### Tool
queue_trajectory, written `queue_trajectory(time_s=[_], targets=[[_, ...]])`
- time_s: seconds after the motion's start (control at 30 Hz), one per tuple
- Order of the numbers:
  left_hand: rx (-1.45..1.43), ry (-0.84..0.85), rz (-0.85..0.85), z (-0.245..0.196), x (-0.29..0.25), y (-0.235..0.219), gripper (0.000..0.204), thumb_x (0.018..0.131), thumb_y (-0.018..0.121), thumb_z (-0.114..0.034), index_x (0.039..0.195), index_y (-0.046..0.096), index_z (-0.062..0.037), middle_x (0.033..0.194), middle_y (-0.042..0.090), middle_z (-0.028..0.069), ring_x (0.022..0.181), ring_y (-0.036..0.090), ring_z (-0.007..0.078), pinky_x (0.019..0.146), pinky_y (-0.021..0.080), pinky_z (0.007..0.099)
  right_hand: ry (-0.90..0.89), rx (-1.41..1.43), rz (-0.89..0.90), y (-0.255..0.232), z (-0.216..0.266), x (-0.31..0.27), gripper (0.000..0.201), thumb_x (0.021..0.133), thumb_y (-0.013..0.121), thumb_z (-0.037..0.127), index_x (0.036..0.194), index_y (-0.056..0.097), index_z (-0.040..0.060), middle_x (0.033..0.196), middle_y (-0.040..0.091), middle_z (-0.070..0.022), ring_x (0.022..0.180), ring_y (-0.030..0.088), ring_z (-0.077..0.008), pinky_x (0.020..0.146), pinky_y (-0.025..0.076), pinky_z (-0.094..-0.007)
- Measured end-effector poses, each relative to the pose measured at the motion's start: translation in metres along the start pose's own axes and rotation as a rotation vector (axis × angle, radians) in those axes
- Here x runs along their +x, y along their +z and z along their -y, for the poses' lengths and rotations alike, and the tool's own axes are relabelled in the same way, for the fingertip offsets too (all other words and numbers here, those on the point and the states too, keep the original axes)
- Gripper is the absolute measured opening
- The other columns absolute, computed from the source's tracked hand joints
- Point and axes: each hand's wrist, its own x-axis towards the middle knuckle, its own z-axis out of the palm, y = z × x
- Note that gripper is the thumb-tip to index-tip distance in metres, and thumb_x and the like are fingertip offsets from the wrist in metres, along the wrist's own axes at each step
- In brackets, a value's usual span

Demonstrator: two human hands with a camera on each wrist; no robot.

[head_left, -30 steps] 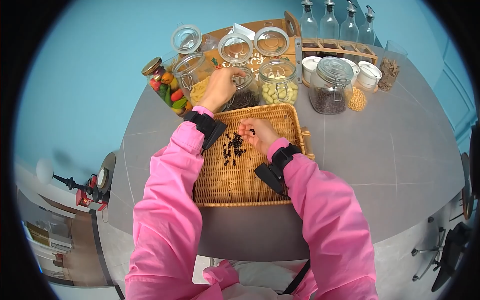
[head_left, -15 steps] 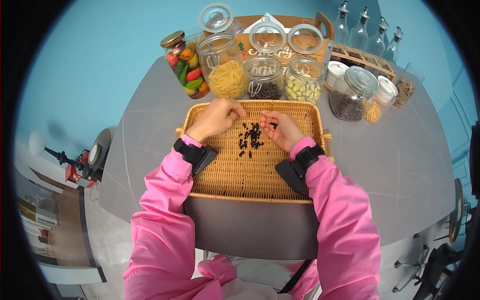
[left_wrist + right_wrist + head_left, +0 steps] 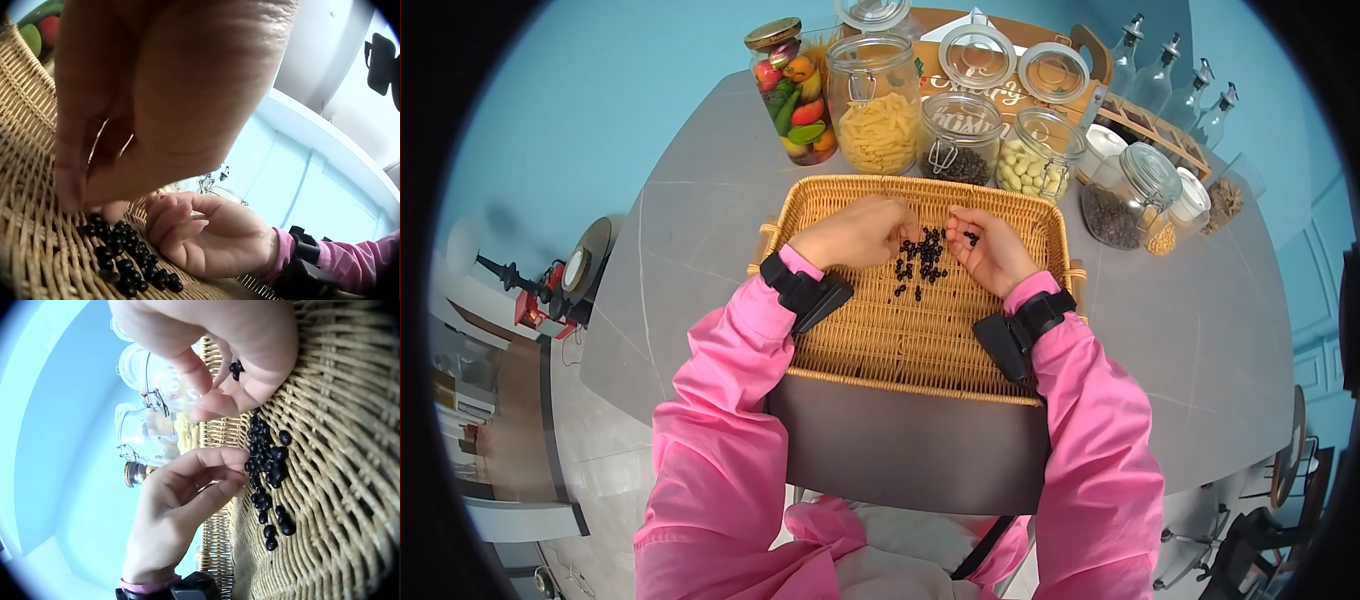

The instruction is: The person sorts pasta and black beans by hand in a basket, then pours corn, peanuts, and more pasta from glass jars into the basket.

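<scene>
A pile of shiny black beans (image 3: 924,252) lies in the wicker basket (image 3: 880,345). Reaching in from the left, my left hand (image 3: 862,232) has thumb and fingers bent down into the pile's edge; in the left wrist view its fingertips (image 3: 70,199) pinch at a bean beside the others. My right hand (image 3: 992,250) is at the pile's right side, palm up, with fingers curled round a few black beans (image 3: 236,370). Behind the basket's far rim stands an open clip-top jar (image 3: 960,140) partly filled with dark beans.
Also along the far rim are a jar of pasta (image 3: 878,130), a jar of pale green beans (image 3: 1034,165) and a tall jar of colourful vegetables (image 3: 795,100). A closed jar (image 3: 1122,205), white canisters (image 3: 1190,198) and glass bottles (image 3: 1145,80) stand to the right.
My left hand has come back from above the dark-bean jar, down to the pile in the basket. The right hand has stayed beside the pile with its beans. The head view has shifted.
</scene>
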Motion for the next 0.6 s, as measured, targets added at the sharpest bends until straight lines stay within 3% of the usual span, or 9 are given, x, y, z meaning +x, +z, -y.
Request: queue_trajectory(time_s=[0.1, 0.27, 0.4, 0.47, 0.6], targets=[[-0.042, -0.047, 0.067, -0.01, -0.005, -0.007, 0.029, 0.069, 0.067, -0.007, 0.096, 0.062, 0.0003, 0.09, 0.061, 0.0121, 0.081, 0.06, 0.026, 0.075, 0.048, 0.0354, -0.01, -0.003, 0.0, 0.0, 0.0, -0.001, 0.01, 0.089, 0.056, 0.011, 0.095, 0.056, 0.002, 0.08, 0.058, -0.0037, 0.07, 0.056, -0.0124, 0.066, 0.05, -0.024], [0.019, 0.019, 0.139, -0.019, -0.009, -0.01, 0.061, 0.055, 0.084, -0.023, 0.105, 0.057, -0.0016, 0.091, 0.057, 0.0114, 0.083, 0.057, 0.0258, 0.075, 0.047, 0.0352, -0.01, 0.002, 0.004, 0.0, -0.001, -0.001, 0.011, 0.089, 0.055, 0.01, 0.095, 0.056, 0.0017, 0.08, 0.058, -0.0035, 0.07, 0.055, -0.0124, 0.067, 0.05, -0.0243], [0.072, 0.096, 0.119, -0.014, -0.009, -0.002, 0.066, 0.051, 0.087, -0.027, 0.104, 0.056, -0.0031, 0.094, 0.056, 0.0115, 0.087, 0.055, 0.0266, 0.076, 0.046, 0.0363, -0.011, 0.001, 0.008, -0.001, -0.001, 0.0, 0.011, 0.09, 0.054, 0.01, 0.096, 0.056, 0.0019, 0.08, 0.058, -0.0033, 0.07, 0.055, -0.0124, 0.067, 0.05, -0.0246], [0.073, 0.114, 0.083, -0.011, -0.005, 0.0, 0.062, 0.051, 0.088, -0.025, 0.1, 0.056, -0.0038, 0.091, 0.056, 0.0101, 0.081, 0.058, 0.025, 0.072, 0.047, 0.0354, -0.021, 0.003, 0.014, -0.004, -0.003, 0.002, 0.012, 0.088, 0.057, 0.012, 0.095, 0.056, 0.0026, 0.082, 0.057, -0.0045, 0.073, 0.056, -0.0141, 0.067, 0.048, -0.0258], [-0.018, 0.019, 0.099, -0.01, -0.001, -0.002, 0.055, 0.054, 0.087, -0.023, 0.097, 0.058, -0.0044, 0.088, 0.057, 0.0087, 0.073, 0.06, 0.0214, 0.066, 0.049, 0.0324, -0.023, -0.004, 0.02, -0.005, -0.004, 0.005, 0.013, 0.086, 0.059, 0.013, 0.094, 0.056, 0.0028, 0.083, 0.057, -0.0059, 0.075, 0.056, -0.0161, 0.067, 0.046, -0.0271]])
